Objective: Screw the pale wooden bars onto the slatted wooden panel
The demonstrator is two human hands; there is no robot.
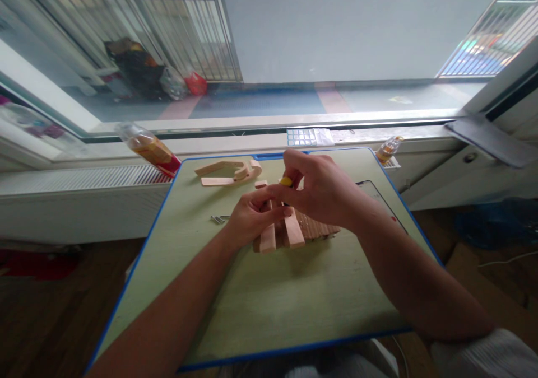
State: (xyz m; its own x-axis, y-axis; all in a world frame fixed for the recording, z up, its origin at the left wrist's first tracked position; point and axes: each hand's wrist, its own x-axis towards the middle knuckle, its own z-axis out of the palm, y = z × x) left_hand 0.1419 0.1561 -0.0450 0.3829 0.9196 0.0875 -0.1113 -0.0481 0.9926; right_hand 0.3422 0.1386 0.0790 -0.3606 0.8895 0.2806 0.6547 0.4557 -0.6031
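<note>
My right hand (319,185) is closed around a screwdriver with a yellow handle (286,181); its tip is hidden between my hands. Below it, my left hand (254,215) grips a wooden piece made of two pale parallel bars, with the thumb across them. The left bar (268,239) and the right bar (294,232) point towards me. A brown ribbed wooden block (317,227) lies beside and partly under the bars. Several metal screws (217,219) lie left of my left hand.
Curved wooden parts (235,172) lie at the back left of the blue-edged table (273,311). A flat phone-like device (380,199) lies to the right, partly behind my forearm. A drink bottle (153,151) leans beyond the left corner, a small bottle (389,149) beyond the right.
</note>
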